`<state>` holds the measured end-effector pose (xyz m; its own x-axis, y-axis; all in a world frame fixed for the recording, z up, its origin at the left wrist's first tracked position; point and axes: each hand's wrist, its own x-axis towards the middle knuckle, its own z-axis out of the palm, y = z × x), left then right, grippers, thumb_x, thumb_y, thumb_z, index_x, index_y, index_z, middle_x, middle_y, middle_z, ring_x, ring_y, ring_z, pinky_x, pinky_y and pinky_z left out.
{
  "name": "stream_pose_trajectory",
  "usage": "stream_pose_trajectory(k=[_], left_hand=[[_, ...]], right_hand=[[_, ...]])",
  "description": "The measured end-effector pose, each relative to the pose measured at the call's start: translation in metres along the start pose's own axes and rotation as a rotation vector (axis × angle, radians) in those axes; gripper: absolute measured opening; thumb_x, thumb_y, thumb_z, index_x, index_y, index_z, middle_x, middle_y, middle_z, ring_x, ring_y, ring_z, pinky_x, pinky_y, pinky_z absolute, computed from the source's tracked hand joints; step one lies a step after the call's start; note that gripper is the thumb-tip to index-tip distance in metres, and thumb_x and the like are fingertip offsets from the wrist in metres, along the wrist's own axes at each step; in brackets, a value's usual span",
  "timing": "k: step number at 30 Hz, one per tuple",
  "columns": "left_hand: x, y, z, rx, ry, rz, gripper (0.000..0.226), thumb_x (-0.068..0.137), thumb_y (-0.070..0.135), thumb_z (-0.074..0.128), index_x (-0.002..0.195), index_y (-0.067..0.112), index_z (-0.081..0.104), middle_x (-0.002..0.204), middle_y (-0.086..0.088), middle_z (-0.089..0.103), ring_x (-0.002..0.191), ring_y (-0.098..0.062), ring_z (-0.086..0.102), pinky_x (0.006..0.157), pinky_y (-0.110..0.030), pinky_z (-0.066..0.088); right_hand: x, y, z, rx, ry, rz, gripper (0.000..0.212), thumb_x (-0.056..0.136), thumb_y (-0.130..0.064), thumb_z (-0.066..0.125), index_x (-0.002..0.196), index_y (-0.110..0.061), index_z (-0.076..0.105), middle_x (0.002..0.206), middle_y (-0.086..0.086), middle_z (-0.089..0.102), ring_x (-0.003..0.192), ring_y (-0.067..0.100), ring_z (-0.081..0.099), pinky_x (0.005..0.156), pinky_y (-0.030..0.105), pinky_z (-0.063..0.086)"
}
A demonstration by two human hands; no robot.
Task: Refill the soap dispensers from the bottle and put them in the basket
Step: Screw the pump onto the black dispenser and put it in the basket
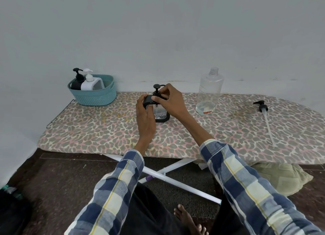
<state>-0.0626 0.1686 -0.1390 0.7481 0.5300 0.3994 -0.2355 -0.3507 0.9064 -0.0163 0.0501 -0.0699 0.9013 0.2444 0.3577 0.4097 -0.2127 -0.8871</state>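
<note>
Low ironing board w/ leopard-print fabric cover (175,136) set against a pale wall; white crossed legs visible beneath.

Centre of board: clear square-bodied soap dispenser w/ black frame and black pump head (161,111), upright, base resting on the cover. Left hand (145,115) wraps the dispenser's left side and black shoulder, fingers curled round it, grasping. Right hand (169,99) at the pump collar, thumb and fingertips pinching the black cap just below the nozzle. Cannot tell which way the cap is being turned, if at all. Liquid level inside mostly hidden by hands.

Right of hands, near but apart: tall clear plastic refill bottle (209,92), upright, uncapped, only a shallow layer of liquid at the bottom.

Further right, well apart: loose black pump head w/ long clear dip tube (263,109), lying flat on the cover, tube pointing toward the near edge.

Far left corner of board: teal woven-pattern plastic basket (95,97). Inside it, side by side and touching: black pump dispenser (77,82) on the left, white pump dispenser w/ handle cut-out (90,83) on the right, both upright.

Blue/white/yellow plaid sleeves (246,182) on both arms. Greenish cushion (281,176) on the floor under the board's right end.
</note>
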Motion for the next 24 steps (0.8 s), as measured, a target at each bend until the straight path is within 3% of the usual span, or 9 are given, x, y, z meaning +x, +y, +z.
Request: stream_pose_trajectory(k=[3, 7, 13, 16, 20, 24], left_hand=[[0.0007, -0.0008, 0.0001, 0.008, 0.007, 0.005, 0.048, 0.105, 0.028, 0.04, 0.153, 0.024, 0.048, 0.149, -0.001, 0.055, 0.132, -0.019, 0.056, 0.109, -0.034, 0.047], [-0.0012, 0.0011, -0.0005, 0.009, 0.006, 0.032, 0.044, 0.109, 0.021, 0.041, 0.152, 0.022, 0.048, 0.149, 0.002, 0.054, 0.13, -0.016, 0.054, 0.101, -0.015, 0.04], [-0.0012, 0.0013, -0.0003, 0.006, -0.001, 0.02, 0.048, 0.105, 0.029, 0.04, 0.153, 0.023, 0.048, 0.15, -0.001, 0.054, 0.133, -0.019, 0.056, 0.11, -0.036, 0.046], [-0.0005, -0.0001, -0.001, 0.01, 0.001, 0.011, 0.048, 0.105, 0.028, 0.04, 0.152, 0.025, 0.047, 0.15, -0.001, 0.055, 0.133, -0.02, 0.056, 0.112, -0.042, 0.047], [-0.0013, 0.0011, -0.001, 0.006, 0.005, 0.005, 0.048, 0.104, 0.028, 0.04, 0.151, 0.025, 0.048, 0.149, 0.0, 0.055, 0.13, -0.02, 0.056, 0.109, -0.039, 0.047], [-0.0012, 0.0015, -0.0008, -0.002, 0.01, 0.01, 0.048, 0.104, 0.028, 0.04, 0.152, 0.023, 0.048, 0.148, -0.001, 0.055, 0.13, -0.019, 0.056, 0.109, -0.038, 0.047]], right_hand=[[-0.0018, -0.0006, 0.0013, -0.018, -0.021, -0.04, 0.036, 0.092, -0.028, 0.082, 0.121, -0.014, 0.067, 0.122, 0.0, 0.068, 0.115, 0.012, 0.068, 0.101, 0.025, 0.056], [-0.0015, 0.0005, 0.0029, -0.035, -0.039, -0.046, 0.036, 0.096, -0.013, 0.071, 0.132, -0.009, 0.069, 0.126, 0.006, 0.064, 0.119, 0.016, 0.068, 0.108, 0.031, 0.054], [-0.0033, 0.0047, 0.0027, 0.023, 0.017, 0.007, 0.036, 0.09, -0.025, 0.084, 0.116, -0.011, 0.063, 0.126, 0.0, 0.071, 0.116, 0.012, 0.069, 0.095, 0.024, 0.057], [-0.0035, 0.0044, 0.0046, -0.006, 0.001, -0.02, 0.034, 0.094, -0.024, 0.078, 0.123, -0.012, 0.065, 0.127, 0.002, 0.068, 0.117, 0.014, 0.068, 0.102, 0.03, 0.057], [-0.003, 0.0037, 0.0053, -0.071, -0.029, -0.065, 0.031, 0.097, -0.018, 0.067, 0.127, -0.016, 0.072, 0.116, 0.005, 0.061, 0.112, 0.021, 0.068, 0.104, 0.038, 0.055], [-0.0044, 0.0036, 0.0044, -0.02, -0.011, -0.036, 0.027, 0.096, -0.018, 0.076, 0.12, -0.011, 0.068, 0.123, 0.004, 0.066, 0.115, 0.015, 0.069, 0.103, 0.032, 0.057]])
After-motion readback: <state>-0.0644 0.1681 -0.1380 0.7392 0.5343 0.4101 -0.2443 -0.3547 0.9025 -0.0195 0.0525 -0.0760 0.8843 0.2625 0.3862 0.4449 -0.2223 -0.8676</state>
